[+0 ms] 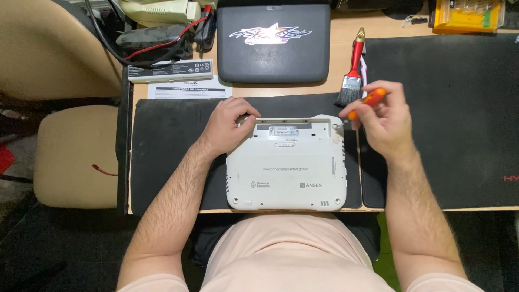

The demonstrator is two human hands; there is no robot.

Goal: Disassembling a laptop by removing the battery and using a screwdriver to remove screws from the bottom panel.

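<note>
Head view, white laptop point(286, 167) between hands, brush point(352, 73), dark laptop point(273, 43) behind

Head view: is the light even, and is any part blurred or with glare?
Head view: light falls evenly from above, soft shadows only; the white laptop is bright but its details stay visible; faint sheen on the dark laptop; the right hand with the orange screwdriver is slightly motion-blurred; the left hand is sharp; floor edges are dark.

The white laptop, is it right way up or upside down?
Upside down: the white laptop shows its underside, with vents, rubber feet and an open, empty battery slot.
</note>
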